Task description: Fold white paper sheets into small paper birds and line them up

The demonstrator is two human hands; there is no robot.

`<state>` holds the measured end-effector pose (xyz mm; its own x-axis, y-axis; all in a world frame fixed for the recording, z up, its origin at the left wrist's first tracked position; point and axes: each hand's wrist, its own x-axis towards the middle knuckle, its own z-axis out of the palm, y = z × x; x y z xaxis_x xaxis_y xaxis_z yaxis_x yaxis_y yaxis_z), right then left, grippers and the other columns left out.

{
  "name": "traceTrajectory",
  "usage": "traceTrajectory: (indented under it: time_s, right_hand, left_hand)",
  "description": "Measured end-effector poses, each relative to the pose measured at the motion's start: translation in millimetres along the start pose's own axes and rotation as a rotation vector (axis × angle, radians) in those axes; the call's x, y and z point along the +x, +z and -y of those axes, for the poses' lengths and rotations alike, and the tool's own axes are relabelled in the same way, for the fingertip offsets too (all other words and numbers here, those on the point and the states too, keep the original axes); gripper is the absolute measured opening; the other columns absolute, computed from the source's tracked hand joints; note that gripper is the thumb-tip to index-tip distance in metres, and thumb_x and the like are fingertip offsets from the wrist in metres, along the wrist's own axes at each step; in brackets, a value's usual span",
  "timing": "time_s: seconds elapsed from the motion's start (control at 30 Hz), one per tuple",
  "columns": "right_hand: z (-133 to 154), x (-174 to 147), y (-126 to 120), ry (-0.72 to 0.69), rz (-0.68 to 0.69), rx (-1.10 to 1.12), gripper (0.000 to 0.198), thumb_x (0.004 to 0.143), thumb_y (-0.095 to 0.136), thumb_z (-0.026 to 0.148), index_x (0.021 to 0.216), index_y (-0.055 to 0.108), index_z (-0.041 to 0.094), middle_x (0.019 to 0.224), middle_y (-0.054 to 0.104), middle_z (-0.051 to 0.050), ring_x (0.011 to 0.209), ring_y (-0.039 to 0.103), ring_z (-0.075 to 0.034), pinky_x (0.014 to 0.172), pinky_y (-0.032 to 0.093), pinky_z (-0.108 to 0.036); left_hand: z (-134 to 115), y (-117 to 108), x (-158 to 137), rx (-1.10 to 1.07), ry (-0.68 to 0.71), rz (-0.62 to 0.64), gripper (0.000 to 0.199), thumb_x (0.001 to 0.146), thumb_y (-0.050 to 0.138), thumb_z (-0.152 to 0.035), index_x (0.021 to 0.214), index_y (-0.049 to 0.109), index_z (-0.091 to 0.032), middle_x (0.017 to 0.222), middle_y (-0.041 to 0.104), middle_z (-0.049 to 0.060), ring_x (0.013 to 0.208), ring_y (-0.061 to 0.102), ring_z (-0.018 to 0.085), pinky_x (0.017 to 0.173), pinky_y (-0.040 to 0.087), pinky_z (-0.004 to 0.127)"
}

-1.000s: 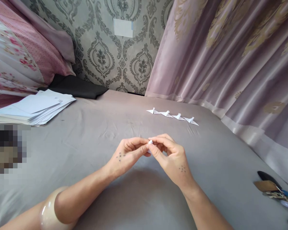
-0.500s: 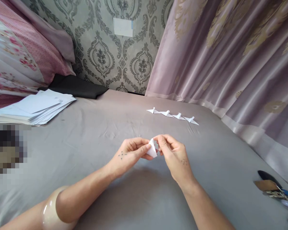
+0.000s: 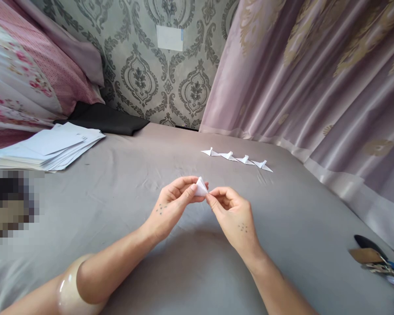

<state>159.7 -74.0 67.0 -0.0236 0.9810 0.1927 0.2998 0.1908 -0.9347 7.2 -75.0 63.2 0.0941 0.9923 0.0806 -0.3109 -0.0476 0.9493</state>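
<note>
A small folded white paper, roughly triangular with its point up, is held above the grey cloth surface. My left hand pinches its left side, thumb in front and fingers behind. At its lower right corner, the thumb and forefinger of my right hand are closed on the paper's edge. Farther back stands a row of several small folded white paper pieces, each with an upright tip and pointed ends, set end to end.
A stack of white paper sheets lies at the back left beside a folded black cloth. Keys and a brown tag lie at the right edge. Pink curtains hang at the right; the left edge holds a blurred-out patch.
Both hands have moved slightly left and up with the paper. My right fingers have gone from the paper's top to its lower right corner, and the paper has turned.
</note>
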Motion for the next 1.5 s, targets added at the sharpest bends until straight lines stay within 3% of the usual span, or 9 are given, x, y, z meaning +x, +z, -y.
traceTrajectory:
  time_s: [0.4,0.8,1.03,1.5]
  right_hand:
    - [1.4,-0.8,-0.5,0.055,0.041,0.105,0.019,0.082,0.066,0.039,0.088,0.069,0.021,0.095,0.072,-0.005,0.073,0.063,-0.015,0.067,0.050,-0.027]
    - [0.4,6.7,-9.5,0.251,0.208,0.448,0.014,0.081,0.070,0.038,0.085,0.071,0.025,0.080,0.060,0.002,0.072,0.046,-0.011,0.071,0.039,-0.026]
    - [0.0,7.9,-10.2,0.269,0.246,0.503,0.015,0.080,0.071,0.039,0.085,0.071,0.025,0.081,0.060,0.002,0.073,0.046,-0.011,0.072,0.037,-0.027]
    - [-5.1,9.8,-11.7,0.331,0.330,0.607,0.016,0.084,0.068,0.039,0.089,0.070,0.024,0.086,0.060,-0.001,0.074,0.045,-0.012,0.073,0.035,-0.028]
  left_hand:
    - [-4.4,1.6,-0.6,0.014,-0.040,0.022,0.025,0.087,0.064,-0.036,0.104,0.065,-0.017,0.106,0.072,0.007,0.084,0.067,0.017,0.074,0.057,0.029]
    - [0.8,-3.5,2.6,-0.079,-0.086,0.072,0.023,0.083,0.071,-0.036,0.100,0.070,-0.021,0.097,0.071,0.004,0.082,0.064,0.015,0.068,0.053,0.024]
    - [4.2,-5.5,2.8,-0.085,-0.095,0.074,0.023,0.083,0.070,-0.037,0.100,0.071,-0.021,0.093,0.071,0.004,0.082,0.063,0.015,0.076,0.050,0.029]
    - [1.2,-3.5,2.3,-0.123,-0.075,0.088,0.022,0.085,0.068,-0.034,0.103,0.072,-0.022,0.093,0.073,0.004,0.085,0.064,0.016,0.078,0.050,0.030]
